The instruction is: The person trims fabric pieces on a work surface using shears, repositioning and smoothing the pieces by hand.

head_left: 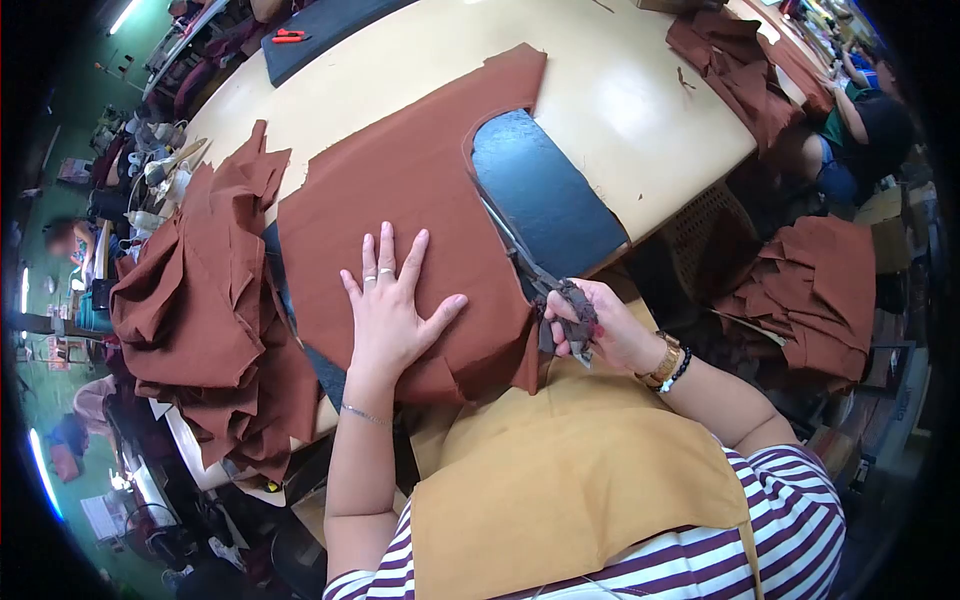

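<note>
A reddish-brown fabric piece [400, 170] lies flat on the table, with a curved edge at its upper right. My left hand [392, 295] rests palm down on the fabric, fingers spread. In my right hand [610, 325] is a pair of scissors [515, 238] with cloth-wrapped handles. Its blades point up and left along the fabric's right edge. Part of a dark blue board [545, 175] shows beneath the fabric; the rest is covered. I cannot tell how far apart the blades are.
Crumpled brown fabric [200, 290] is heaped on the table's left side. More brown cloth hangs at the right [810, 295] and upper right [735, 80]. A red cutter [290, 36] sits on another dark board [325, 35]. Other people sit farther off on both sides.
</note>
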Tool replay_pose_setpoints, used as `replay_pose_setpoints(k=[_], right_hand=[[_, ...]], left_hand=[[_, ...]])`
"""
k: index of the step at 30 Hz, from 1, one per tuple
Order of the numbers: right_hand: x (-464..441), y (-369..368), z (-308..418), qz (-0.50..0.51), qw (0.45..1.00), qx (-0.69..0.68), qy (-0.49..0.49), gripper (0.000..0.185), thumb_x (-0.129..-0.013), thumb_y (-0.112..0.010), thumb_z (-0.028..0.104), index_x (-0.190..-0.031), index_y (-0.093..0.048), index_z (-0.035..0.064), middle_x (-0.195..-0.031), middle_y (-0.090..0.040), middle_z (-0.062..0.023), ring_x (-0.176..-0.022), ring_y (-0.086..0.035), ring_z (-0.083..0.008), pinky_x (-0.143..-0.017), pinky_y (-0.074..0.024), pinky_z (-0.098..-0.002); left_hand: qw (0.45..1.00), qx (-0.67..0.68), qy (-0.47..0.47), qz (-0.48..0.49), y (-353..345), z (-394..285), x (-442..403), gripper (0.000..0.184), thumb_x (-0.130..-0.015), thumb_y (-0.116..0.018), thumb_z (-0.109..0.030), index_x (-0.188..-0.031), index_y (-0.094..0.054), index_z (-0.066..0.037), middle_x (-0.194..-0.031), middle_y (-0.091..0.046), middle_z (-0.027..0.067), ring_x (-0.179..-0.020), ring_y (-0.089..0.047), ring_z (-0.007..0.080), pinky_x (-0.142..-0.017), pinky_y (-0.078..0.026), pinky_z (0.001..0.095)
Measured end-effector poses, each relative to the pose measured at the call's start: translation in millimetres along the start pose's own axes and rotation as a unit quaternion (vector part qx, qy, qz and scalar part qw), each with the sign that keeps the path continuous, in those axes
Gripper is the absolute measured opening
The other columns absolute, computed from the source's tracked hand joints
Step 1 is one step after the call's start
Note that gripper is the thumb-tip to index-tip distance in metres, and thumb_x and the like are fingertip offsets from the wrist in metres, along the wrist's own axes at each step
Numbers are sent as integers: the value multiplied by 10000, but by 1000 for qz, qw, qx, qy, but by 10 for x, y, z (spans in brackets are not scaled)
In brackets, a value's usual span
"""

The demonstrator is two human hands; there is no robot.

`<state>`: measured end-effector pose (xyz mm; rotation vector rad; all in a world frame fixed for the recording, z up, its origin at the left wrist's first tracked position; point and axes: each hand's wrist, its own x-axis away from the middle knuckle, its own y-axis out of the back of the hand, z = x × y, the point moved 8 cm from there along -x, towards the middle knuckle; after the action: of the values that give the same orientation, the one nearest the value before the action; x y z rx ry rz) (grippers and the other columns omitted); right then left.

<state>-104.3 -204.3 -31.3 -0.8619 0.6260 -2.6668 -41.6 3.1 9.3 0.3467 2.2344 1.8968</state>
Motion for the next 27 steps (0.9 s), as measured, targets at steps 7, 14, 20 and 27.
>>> replay_pose_setpoints(k=[7, 14, 20, 27], right_hand=[[32, 87, -86, 3, 999, 30, 25, 258, -897, -659, 331, -919, -576, 88, -677, -585, -2, -550, -565, -73, -509, -442, -198], [61, 96, -74, 2, 1000, 23, 3, 238, -897, -662, 315, -920, -580, 93, -672, -594, 3, -540, -564, -69, -505, -439, -195], [69, 142, -89, -7, 999, 35, 12, 214, -901, -656, 291, -908, -578, 92, -671, -602, -2, -542, -571, -75, -500, -425, -191], [112, 181, -52, 1, 999, 37, 20, 210, -897, -658, 290, -887, -578, 96, -672, -609, -7, -546, -580, -82, -502, -428, -193]], left_hand=[[1000, 0, 14, -4, -12, -36, 80, 849, -769, -605, -636, -1463, -340, -225, -1554, -166, 166, -1431, -118, 390, -1036, -130, 717], [1000, 1, 6, 14, 20, -136, 187, 859, -766, -607, -633, -1465, -339, -212, -1564, -143, 155, -1434, -119, 382, -1035, -142, 712], [1000, 4, 2, 5, 3, -154, 239, 865, -761, -603, -644, -1461, -348, -206, -1561, -157, 157, -1432, -131, 383, -1034, -144, 710], [1000, 7, 2, 13, 12, -199, 281, 867, -766, -599, -646, -1463, -344, -198, -1562, -148, 159, -1436, -121, 377, -1041, -131, 704]])
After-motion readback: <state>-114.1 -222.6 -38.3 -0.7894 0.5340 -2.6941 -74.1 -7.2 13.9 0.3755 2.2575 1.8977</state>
